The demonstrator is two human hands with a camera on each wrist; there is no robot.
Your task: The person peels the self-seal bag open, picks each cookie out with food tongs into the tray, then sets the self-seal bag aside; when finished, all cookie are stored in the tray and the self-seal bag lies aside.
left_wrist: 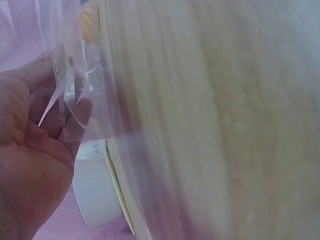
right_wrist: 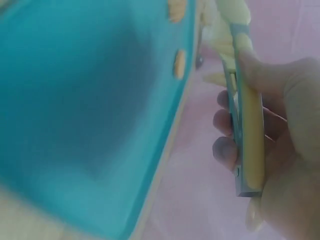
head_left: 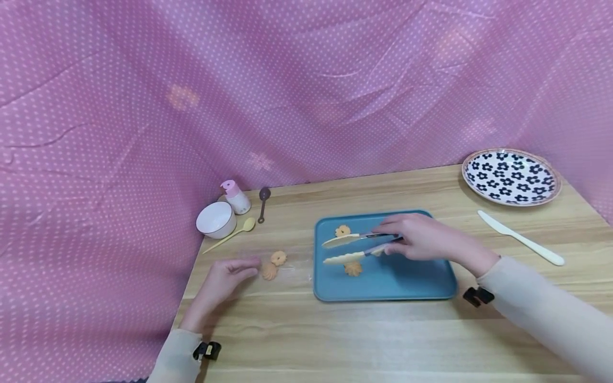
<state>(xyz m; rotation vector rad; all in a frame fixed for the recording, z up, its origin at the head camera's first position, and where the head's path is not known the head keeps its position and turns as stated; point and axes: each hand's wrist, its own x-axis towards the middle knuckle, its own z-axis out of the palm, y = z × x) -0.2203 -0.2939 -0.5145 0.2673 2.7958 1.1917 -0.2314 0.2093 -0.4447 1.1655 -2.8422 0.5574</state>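
In my right hand [head_left: 423, 236] I grip tongs [head_left: 346, 258] with cream tips, held above a blue tray [head_left: 330, 287]. The tips stand apart with nothing seen between them. Two cookies lie on the tray: a ring-shaped cookie [head_left: 342, 230] beyond the tips and a ridged cookie [head_left: 353, 268] just below the nearer tip. My left hand [head_left: 222, 279] pinches the edge of a clear plastic bag [left_wrist: 82, 117] at the left of the table. Two more cookies [head_left: 279, 258] are at the bag, beside the fingertips; whether inside it, I cannot tell.
At the back left stand a white bowl [head_left: 215, 221] and a pink-topped bottle [head_left: 238, 199], with a yellow spoon [head_left: 247, 225] and dark spoon [head_left: 264, 194] nearby. On the right are a flower-patterned plate [head_left: 511, 176] and a white knife [head_left: 522, 238]. A pink dotted curtain [head_left: 306, 106] surrounds the table.
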